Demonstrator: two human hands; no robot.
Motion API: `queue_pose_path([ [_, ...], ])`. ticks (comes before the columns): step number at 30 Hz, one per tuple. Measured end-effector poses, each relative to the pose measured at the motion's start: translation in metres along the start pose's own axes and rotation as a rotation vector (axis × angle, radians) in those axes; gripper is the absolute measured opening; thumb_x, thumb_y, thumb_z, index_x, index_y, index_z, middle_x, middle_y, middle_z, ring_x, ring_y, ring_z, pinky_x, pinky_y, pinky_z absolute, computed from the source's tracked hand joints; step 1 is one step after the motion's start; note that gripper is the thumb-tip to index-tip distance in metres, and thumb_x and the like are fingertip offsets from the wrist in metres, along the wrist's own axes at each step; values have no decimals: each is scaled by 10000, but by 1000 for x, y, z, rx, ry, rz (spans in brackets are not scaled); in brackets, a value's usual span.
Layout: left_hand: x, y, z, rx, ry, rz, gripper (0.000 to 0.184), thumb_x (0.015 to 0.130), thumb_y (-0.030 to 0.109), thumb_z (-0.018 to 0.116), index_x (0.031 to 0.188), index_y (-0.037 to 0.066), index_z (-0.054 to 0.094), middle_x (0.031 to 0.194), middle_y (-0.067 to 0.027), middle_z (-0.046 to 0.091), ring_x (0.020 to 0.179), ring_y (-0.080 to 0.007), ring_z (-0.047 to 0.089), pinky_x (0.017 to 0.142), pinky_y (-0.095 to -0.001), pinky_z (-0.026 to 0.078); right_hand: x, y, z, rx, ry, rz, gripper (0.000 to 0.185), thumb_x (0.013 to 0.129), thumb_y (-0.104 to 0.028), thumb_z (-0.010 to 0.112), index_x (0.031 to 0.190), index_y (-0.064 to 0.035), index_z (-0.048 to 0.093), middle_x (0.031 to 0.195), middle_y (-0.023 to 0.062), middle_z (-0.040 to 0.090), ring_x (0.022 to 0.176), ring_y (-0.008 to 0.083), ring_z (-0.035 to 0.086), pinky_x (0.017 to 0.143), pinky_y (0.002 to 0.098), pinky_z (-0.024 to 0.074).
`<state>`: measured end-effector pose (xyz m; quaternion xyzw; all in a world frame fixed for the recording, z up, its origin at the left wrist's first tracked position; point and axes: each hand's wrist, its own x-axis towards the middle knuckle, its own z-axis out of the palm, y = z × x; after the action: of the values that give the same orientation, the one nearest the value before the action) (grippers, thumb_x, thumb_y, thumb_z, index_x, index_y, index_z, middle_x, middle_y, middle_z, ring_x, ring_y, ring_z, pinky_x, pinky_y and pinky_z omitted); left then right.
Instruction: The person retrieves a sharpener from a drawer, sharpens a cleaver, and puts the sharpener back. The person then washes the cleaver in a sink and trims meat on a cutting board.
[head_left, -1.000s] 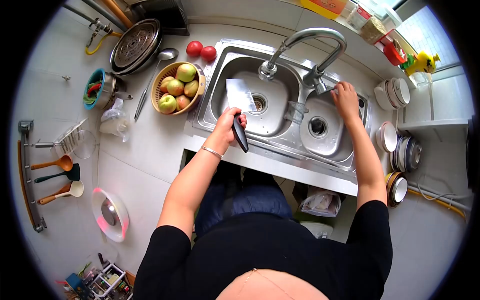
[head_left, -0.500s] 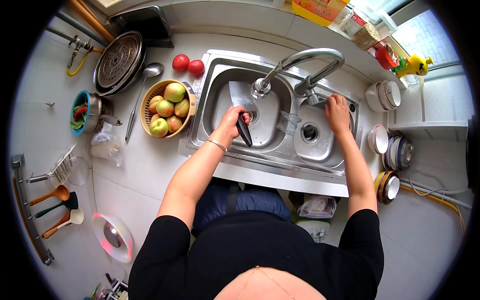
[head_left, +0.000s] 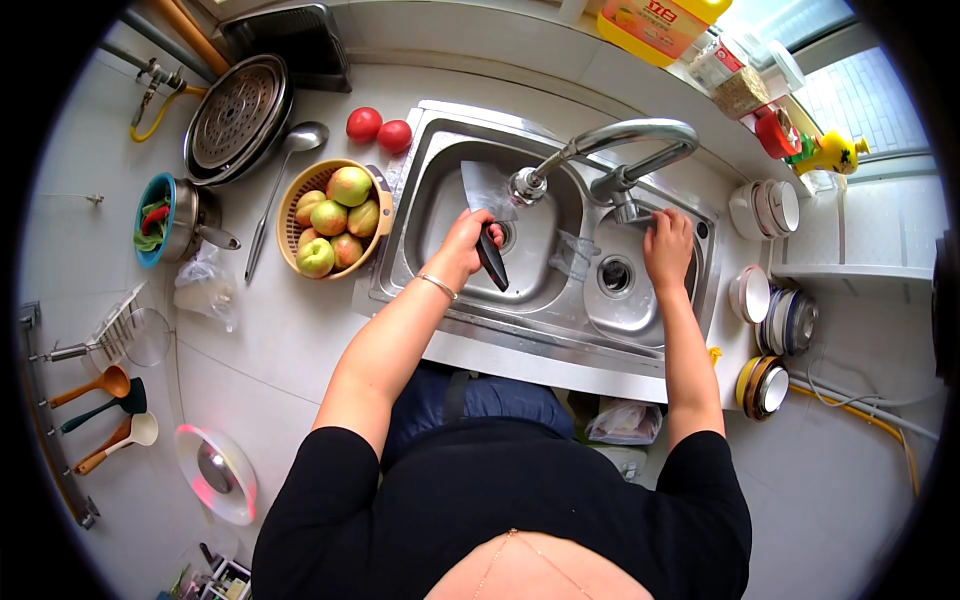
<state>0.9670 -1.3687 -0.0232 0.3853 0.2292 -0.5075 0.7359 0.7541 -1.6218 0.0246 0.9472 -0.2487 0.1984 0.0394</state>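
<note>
My left hand [head_left: 466, 243] is closed round the black handle of a cleaver [head_left: 492, 260]. Its broad blade points away from me into the left sink basin [head_left: 436, 255], below the tap's spray head [head_left: 527, 186]. A whitish blur between head and blade looks like running water. My right hand [head_left: 668, 252] reaches over the smaller right basin [head_left: 610, 312], fingers bent at the base of the tap [head_left: 626, 195]. They seem to be on its lever, which is mostly hidden.
Left of the sink stand a basket [head_left: 287, 235] of apple-like fruit, two tomatoes [head_left: 364, 124], a ladle [head_left: 304, 137] and a pot [head_left: 185, 250]. Clear plastic [head_left: 573, 255] hangs over the divider. Stacked bowls [head_left: 764, 208] stand to the right, a yellow detergent bottle [head_left: 655, 30] behind.
My right hand and forearm have shifted left and slightly towards me. The whitish blur under the spray head is stronger. My left hand keeps its hold on the cleaver.
</note>
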Motion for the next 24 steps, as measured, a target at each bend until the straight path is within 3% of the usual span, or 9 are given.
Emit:
queue_pose_path([
  [5,9,-3,-5,52,-10,22,172,822,7,468,920,101,363,624,-70,453,498,-159,488,418,-296,458,-8,-20,5,131,30,-8,292,735,-108,624,1021,-84,570,1088,116,515,1052,318,476,881,406,417],
  [7,8,-3,-4,47,2,17,174,822,8,469,922,102,363,624,-70,453,498,-161,488,417,-296,458,-29,-49,28,360,-224,121,295,752,-127,638,1032,-77,558,1092,151,514,993,347,514,848,421,431],
  [9,7,-4,-3,39,18,15,175,822,9,470,923,103,362,625,-71,452,498,-164,488,417,-296,457,-55,-69,70,390,-345,231,254,766,-145,658,985,-56,564,1108,169,507,924,357,547,786,433,450],
  [13,13,-4,-10,89,44,36,179,825,17,474,931,104,358,626,-70,454,498,-160,485,417,-299,454,-44,-83,81,452,-333,276,231,781,-172,666,946,-34,581,1053,165,538,867,338,570,736,413,467],
  [15,13,-8,-17,114,36,39,186,826,22,477,939,103,353,626,-70,457,497,-159,485,418,-299,453,-22,-98,81,847,-304,270,217,782,-170,674,921,-23,596,922,133,591,823,244,590,722,354,467],
  [17,11,-9,-18,221,47,62,216,825,30,484,970,102,341,627,-63,466,495,-150,484,418,-294,450,2,-128,89,1199,-475,494,197,782,-130,673,927,-21,597,802,63,607,777,138,565,713,289,445],
  [19,6,-10,-17,251,45,77,236,822,30,484,992,102,337,626,-59,470,493,-147,485,415,-291,448,18,-155,96,1530,-632,577,162,781,-107,676,913,-38,611,859,6,604,824,88,530,758,258,416],
  [21,3,-8,-20,277,44,98,257,818,31,484,1013,101,333,625,-55,475,492,-143,485,412,-287,447,22,-175,104,1523,-704,604,199,764,-82,688,938,-49,597,883,2,596,850,101,530,778,275,412],
  [24,-3,-4,-24,311,1,110,248,815,32,469,1030,102,369,619,-52,481,476,-134,481,400,-276,436,19,-187,117,1575,-545,663,218,776,-67,671,973,-50,577,899,15,590,862,124,543,783,289,418],
])
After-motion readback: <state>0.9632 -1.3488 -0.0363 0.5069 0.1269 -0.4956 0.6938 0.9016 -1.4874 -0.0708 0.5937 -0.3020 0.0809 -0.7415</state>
